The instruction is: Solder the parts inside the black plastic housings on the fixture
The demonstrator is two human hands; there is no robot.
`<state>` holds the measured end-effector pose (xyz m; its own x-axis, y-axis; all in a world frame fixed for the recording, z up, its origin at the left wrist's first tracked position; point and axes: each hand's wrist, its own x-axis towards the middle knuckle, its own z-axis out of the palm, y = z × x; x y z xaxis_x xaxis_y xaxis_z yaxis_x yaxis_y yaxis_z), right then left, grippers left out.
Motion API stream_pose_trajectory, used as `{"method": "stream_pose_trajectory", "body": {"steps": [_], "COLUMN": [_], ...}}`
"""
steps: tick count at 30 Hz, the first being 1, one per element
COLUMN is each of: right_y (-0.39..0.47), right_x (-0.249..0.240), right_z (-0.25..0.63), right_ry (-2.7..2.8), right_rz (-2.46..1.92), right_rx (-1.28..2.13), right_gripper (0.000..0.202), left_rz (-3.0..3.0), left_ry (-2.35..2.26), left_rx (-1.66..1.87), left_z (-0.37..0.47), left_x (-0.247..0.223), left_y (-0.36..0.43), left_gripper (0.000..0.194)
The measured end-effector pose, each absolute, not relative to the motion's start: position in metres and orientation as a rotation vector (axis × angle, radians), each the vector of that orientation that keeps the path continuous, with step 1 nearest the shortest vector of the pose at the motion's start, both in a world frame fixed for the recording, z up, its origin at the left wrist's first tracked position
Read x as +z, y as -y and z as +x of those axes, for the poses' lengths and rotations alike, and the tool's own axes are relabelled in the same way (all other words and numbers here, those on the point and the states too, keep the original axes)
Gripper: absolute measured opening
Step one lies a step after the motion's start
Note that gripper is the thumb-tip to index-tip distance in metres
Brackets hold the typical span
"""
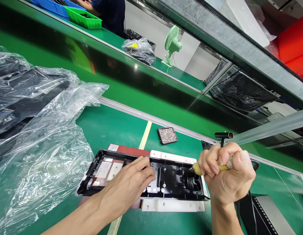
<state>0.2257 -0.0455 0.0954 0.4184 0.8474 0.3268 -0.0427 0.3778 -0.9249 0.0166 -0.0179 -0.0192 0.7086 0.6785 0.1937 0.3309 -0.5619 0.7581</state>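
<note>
A long black plastic housing lies open side up in a fixture with white blocks and a reddish-brown base. Small metal inserts show inside it. My left hand rests over the middle of the housing, fingers curled and pressed together; its fingertips are hidden. My right hand is wrapped round the yellow handle of a corded tool that looks like a soldering iron. The tool's tip points down into the housing's right end, beside a round black part.
Behind the housing sits a small black tray of tiny metal pieces. Clear plastic sheeting covers the left side. A metal tube on a post stands behind my right hand. Lower right lies a black-and-grey panel. A person works across the line.
</note>
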Motion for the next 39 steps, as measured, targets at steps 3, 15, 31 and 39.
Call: {"method": "stream_pose_trajectory", "body": {"steps": [3,15,31,39], "right_y": [0.044,0.049,0.051,0.053], "right_x": [0.095,0.096,0.099,0.099], "right_z": [0.225,0.231,0.252,0.252], "right_ry": [0.97,0.984,1.145,1.128], "right_rz": [-1.023,-0.984,-0.916,-0.925], "right_rx": [0.702,0.729,0.91,0.913], "right_gripper": [0.037,0.035,0.031,0.031], "left_rz": [2.222,2.219,2.238,2.238], "left_ry": [-0.774,-0.785,-0.81,-0.816], "left_rx": [0.607,0.551,0.531,0.503], "left_z": [0.017,0.016,0.016,0.016], "left_x": [-0.019,-0.016,-0.017,-0.021], "left_y": [0.017,0.018,0.018,0.017], "left_gripper": [0.03,0.033,0.033,0.033]}}
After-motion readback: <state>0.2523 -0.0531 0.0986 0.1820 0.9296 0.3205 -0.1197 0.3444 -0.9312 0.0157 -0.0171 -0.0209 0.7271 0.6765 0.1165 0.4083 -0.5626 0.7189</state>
